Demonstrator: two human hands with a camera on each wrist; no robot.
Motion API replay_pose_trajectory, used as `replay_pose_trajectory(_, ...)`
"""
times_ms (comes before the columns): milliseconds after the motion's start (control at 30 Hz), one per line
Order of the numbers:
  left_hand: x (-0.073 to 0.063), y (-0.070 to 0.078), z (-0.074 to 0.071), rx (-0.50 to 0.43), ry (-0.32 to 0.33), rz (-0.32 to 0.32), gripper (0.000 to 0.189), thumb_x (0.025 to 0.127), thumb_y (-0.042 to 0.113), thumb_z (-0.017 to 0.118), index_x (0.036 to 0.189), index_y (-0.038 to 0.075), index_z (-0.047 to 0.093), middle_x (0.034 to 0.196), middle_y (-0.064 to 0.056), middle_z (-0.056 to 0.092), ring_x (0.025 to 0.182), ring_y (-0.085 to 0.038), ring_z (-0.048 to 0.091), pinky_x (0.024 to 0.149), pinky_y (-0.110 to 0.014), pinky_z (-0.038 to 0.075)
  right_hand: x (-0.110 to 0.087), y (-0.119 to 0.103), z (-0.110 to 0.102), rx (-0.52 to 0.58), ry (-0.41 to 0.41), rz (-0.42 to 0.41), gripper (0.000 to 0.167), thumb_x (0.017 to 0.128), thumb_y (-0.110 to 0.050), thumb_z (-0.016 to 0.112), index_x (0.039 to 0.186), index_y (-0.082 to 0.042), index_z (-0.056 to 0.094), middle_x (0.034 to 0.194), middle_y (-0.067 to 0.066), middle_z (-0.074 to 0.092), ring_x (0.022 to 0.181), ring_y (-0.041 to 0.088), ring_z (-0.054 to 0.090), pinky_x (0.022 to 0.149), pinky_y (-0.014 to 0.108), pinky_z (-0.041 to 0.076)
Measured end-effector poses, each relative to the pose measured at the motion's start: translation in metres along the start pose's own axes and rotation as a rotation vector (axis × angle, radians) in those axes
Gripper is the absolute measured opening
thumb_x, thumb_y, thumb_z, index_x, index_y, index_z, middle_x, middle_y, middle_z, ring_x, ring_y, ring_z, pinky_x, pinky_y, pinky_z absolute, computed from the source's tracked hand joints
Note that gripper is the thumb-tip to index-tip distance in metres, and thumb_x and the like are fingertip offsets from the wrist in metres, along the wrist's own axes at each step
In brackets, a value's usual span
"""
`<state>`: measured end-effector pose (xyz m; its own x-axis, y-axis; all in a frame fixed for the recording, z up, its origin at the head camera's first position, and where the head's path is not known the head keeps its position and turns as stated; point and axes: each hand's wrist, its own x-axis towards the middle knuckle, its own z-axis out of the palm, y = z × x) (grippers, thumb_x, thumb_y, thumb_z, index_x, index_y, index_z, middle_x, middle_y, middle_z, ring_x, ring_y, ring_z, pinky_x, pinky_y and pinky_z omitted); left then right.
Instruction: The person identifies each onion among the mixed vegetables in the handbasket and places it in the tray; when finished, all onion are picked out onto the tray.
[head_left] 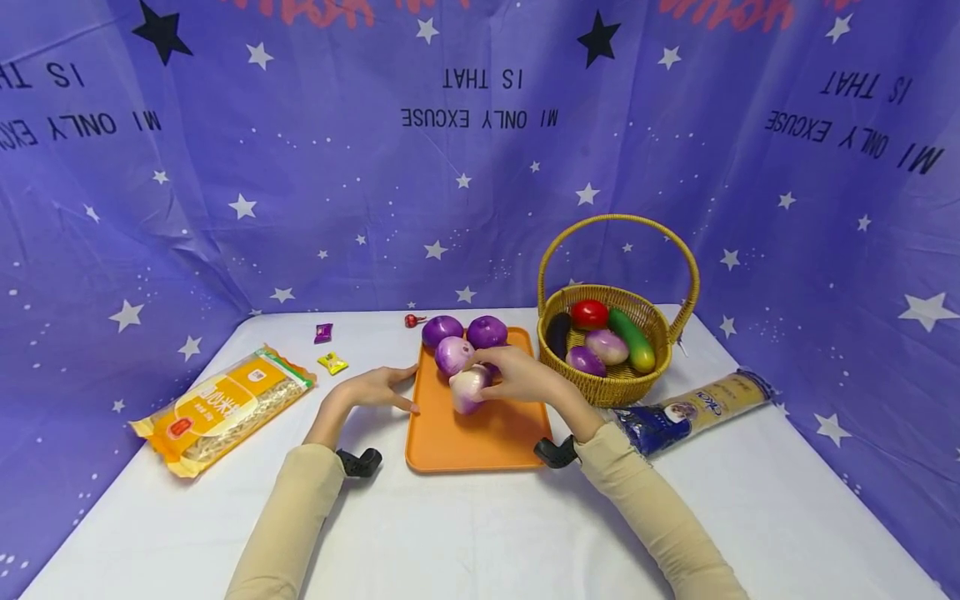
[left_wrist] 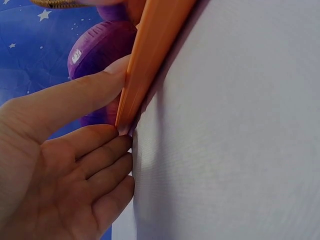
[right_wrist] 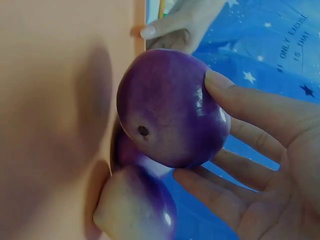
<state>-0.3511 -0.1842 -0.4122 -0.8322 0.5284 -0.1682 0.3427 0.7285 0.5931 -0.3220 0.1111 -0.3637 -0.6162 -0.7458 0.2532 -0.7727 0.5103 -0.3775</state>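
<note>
In the head view, my right hand (head_left: pixel 519 374) holds a purple-and-white onion (head_left: pixel 468 390) between thumb and fingertips over an orange tray (head_left: pixel 480 446). The right wrist view shows this onion (right_wrist: pixel 172 107) up close, its dark round spot facing the camera. Three more onions are at the tray's far end: two deep purple ones, left (head_left: pixel 442 331) and right (head_left: pixel 487 331), and a paler one (head_left: pixel 453 356) before them. My left hand (head_left: pixel 377 388) touches the tray's left rim with extended thumb and index finger; the left wrist view shows the thumb against the rim (left_wrist: pixel 145 60).
Right of the tray, a wicker basket (head_left: pixel 622 392) with a tall handle contains a tomato, a cucumber, an eggplant and two onions. A blue-and-gold packet (head_left: pixel 693 412) lies before it. At left are a yellow food bag (head_left: pixel 225 408), purple candy (head_left: pixel 323 333) and yellow candy (head_left: pixel 332 362).
</note>
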Motion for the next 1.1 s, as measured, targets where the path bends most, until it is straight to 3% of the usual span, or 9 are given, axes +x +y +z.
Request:
replay_pose_trajectory(300,-0.001,0.002,-0.001,-0.001,0.003,0.009,0.091,0.081,0.037,0.076,0.149,0.000,0.029,0.150,-0.022,0.034,0.137,-0.042,0.029,0.112,-0.055,0.022,0.015,-0.007,0.014,0.001,-0.025,0.018,0.036,0.083,-0.020,0.078,0.114,-0.008,0.064,0.103,0.000,0.065,0.086,0.018,0.056,0.078,0.025,0.047)
replay_pose_trajectory(800,0.001,-0.003,0.001,-0.011,0.005,0.021,0.090,0.082,0.036,0.075,0.149,-0.002,0.028,0.150,-0.021,0.033,0.139,-0.040,0.027,0.114,-0.053,0.020,0.009,-0.002,0.017,-0.021,0.040,0.028,0.042,0.069,-0.006,0.085,0.096,-0.002,0.054,0.084,0.012,0.058,0.083,0.031,0.056,0.068,0.027,0.040)
replay_pose_trajectory(1100,0.000,-0.002,0.001,-0.005,0.001,0.015,0.090,0.082,0.037,0.075,0.149,0.000,0.028,0.150,-0.021,0.034,0.138,-0.041,0.028,0.113,-0.054,0.020,0.005,-0.006,0.013,-0.052,-0.007,0.073,0.033,0.073,-0.003,0.081,0.096,-0.002,0.057,0.079,0.012,0.056,0.075,0.019,0.050,0.064,0.024,0.039)
